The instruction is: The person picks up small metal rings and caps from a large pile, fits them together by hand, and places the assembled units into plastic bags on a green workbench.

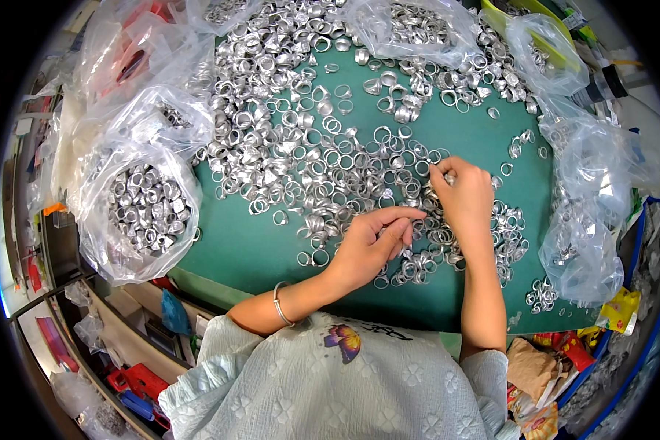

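Note:
Silver-coloured metal rings (345, 161) lie in a wide, loose heap over the green tabletop (227, 242). My right hand (468, 202) is over the right part of the heap, thumb and fingers pinched on a ring whose silver edge shows between them. To its left and nearer to me, my left hand (370, 248) has its index finger pointing right above the rings, while thumb and other fingers are drawn together. What those fingers hold, if anything, is too small to make out. Around my left wrist is a metal bangle (279, 304).
A clear plastic bag (95, 213) filled with rings stands at the left. More clear bags (583, 242) line the right edge. A yellow-green basin (543, 33) sits at the far right. Small ring groups (541, 295) lie near the front right. Open drawers (143, 315) are below left.

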{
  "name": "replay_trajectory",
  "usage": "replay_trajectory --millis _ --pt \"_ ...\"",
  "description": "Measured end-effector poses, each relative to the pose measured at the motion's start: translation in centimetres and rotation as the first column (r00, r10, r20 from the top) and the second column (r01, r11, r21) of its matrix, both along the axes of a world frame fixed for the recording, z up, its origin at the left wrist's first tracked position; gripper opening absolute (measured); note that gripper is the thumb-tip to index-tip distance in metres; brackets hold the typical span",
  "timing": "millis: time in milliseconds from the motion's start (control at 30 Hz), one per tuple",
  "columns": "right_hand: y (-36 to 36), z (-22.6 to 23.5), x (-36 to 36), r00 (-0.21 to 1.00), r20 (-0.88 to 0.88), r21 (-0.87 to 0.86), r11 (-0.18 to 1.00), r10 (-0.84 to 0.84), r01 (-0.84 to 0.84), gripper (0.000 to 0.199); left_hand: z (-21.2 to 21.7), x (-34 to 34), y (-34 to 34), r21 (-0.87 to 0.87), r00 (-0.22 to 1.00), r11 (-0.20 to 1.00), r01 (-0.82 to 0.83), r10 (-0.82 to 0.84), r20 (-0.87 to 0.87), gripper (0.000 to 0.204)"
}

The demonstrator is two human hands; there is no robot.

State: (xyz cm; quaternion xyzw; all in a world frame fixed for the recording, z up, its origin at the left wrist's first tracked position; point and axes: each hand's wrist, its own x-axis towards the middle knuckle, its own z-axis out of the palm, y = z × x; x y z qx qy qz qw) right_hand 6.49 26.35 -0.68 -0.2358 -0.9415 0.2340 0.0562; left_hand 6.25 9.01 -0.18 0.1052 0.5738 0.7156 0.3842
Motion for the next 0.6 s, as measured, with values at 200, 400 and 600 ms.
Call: replay_trajectory --millis 200,400,600 --pt "-0.1 1.6 1.3 0.993 -0.006 -0.230 0.966 -0.121 0.116 0.022 -0.8 -0.3 0.0 -0.102 0.980 0.992 -0.071 0.050 -0.194 0.026" --pt "-1.5 0.3 -1.2 0.991 0.112 0.140 0.986 0.073 -0.088 0.029 -0.1 -0.3 0.1 -0.062 1.000 0.998 0.016 -0.016 -0.004 0.027" --pt "-0.1 1.6 0.9 0.996 0.052 -0.625 0.780 0.075 -0.026 0.015 -0.4 -0.4 -0.1 -0.127 0.947 0.982 -0.139 0.094 -0.306 0.028"
